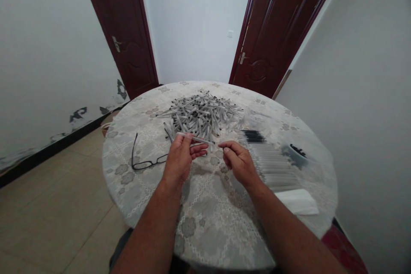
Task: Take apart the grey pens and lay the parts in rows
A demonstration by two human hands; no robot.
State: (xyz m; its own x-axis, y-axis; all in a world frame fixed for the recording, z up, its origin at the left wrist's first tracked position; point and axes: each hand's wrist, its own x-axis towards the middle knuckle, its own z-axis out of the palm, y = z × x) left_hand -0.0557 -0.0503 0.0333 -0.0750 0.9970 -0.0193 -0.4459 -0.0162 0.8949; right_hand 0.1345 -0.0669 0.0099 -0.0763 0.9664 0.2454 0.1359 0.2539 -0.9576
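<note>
Between the thumb and fingers of my left hand (180,156) lies a slim, pen-like translucent tube (201,139), its free end pointing right. My right hand (238,162) is just right of that end, thumb and index finger pinched together and the other fingers curled. Whatever sits in that pinch is too small to make out. A small gap shows between the right fingertips and the tube. Behind both hands is a big heap of similar tubes (199,115) with dark ends, lying in all directions.
Black-framed glasses (143,165) lie left of my left hand. To the right are a neat row of clear tubes (274,165), a small bowl (299,161) of black pieces, and a folded white sheet (298,202). A patterned cloth covers the round table (212,231).
</note>
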